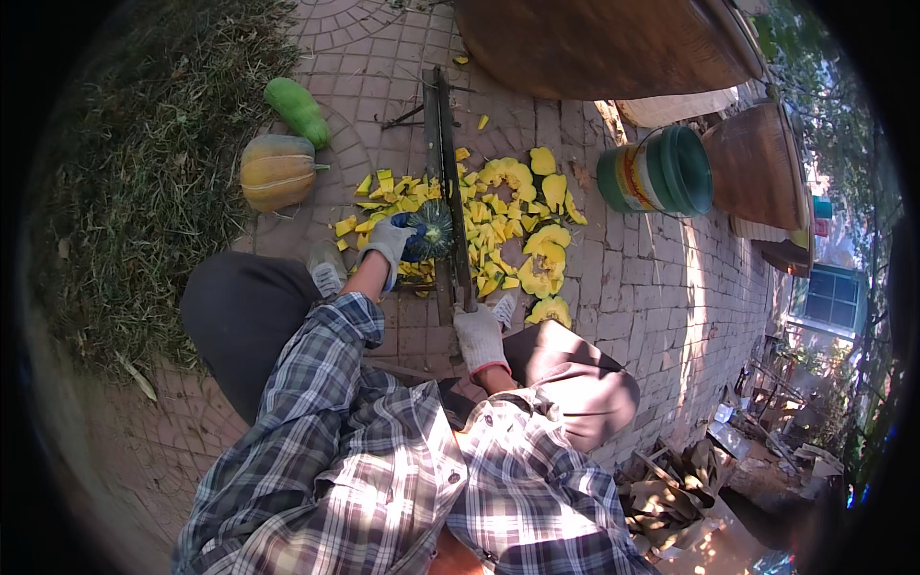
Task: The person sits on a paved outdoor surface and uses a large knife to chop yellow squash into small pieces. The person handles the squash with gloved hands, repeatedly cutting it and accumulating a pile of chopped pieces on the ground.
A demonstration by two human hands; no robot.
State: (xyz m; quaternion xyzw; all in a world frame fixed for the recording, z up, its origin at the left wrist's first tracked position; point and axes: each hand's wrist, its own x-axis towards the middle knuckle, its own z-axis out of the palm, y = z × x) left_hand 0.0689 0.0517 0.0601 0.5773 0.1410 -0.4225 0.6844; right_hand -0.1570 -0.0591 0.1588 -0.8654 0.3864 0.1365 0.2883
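Both my hands wear work gloves. My left hand [394,237] grips a dark green squash [433,228] by its left side, against a long dark metal cutter [445,158] that stands over the brick paving. My right hand [480,338] is closed around the near end of the cutter's blade bar, where the handle lies mostly hidden in the glove. Chopped yellow squash pieces [489,230] lie on both sides of the cutter. Larger scalloped slices [540,269] with green rind rest to its right.
An orange-and-green pumpkin [277,174] and a long green gourd [296,109] lie at the upper left, beside cut grass [151,165]. A green bucket [625,180] and large brown pots [755,169] stand at the right. My knees flank the near end of the cutter.
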